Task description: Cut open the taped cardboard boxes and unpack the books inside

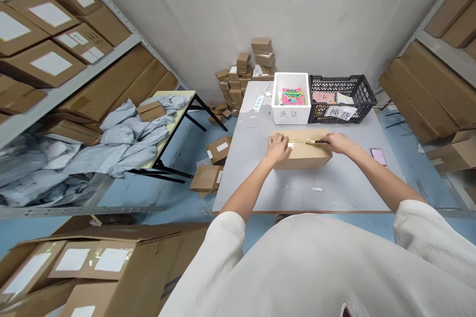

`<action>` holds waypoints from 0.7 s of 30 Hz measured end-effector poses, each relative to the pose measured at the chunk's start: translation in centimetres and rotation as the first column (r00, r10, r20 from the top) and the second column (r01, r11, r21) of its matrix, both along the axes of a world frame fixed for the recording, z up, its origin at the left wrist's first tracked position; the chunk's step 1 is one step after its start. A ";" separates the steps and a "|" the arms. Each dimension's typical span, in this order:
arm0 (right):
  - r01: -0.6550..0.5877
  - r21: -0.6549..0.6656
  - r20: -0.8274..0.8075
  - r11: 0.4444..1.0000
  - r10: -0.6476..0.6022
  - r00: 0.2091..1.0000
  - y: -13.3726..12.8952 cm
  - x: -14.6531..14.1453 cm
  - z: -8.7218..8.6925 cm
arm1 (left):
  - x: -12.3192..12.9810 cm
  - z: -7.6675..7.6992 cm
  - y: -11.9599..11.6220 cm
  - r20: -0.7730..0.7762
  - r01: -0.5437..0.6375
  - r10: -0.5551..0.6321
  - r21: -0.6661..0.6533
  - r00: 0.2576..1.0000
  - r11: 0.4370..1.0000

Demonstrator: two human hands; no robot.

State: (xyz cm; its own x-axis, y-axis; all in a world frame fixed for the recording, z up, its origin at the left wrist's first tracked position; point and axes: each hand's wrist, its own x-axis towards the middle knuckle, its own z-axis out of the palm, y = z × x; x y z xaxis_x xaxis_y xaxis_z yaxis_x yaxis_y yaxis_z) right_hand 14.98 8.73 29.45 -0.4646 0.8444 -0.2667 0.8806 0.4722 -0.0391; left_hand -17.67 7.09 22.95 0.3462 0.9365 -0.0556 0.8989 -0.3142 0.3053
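Note:
A closed brown cardboard box (303,162) lies on the grey table (260,193), with shiny tape along the seam on its top. My left hand (278,149) rests with spread fingers on the left end of the box. In my right hand (337,143), at the box's right end, is a yellow and black cutter (315,141). Its tip points left along the taped seam.
Behind the box stand a white foam bin (290,115) and a black crate (342,113), both holding packets. A phone (379,157) lies at the right, a power strip (258,103) at the back left. Loaded shelves flank the table; grey parcels cover a side table (160,146).

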 end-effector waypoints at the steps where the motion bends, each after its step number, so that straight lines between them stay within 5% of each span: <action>1: 0.002 -0.002 0.008 1.000 -0.002 1.000 0.0 -0.1 0.1 | 1.1 0.1 0.1 0.003 0.049 -0.049 -0.009 0.999 0.999; 6: 0.035 0.000 0.025 0.999 -0.035 0.999 0.0 0.5 0.6 | 3.9 0.0 0.7 -0.024 0.125 -0.128 -0.103 0.991 0.987; 21: 0.111 0.032 0.044 0.993 -0.112 0.993 -0.7 8.4 0.0 | 3.5 0.2 1.2 -0.018 0.126 -0.130 -0.145 0.991 0.981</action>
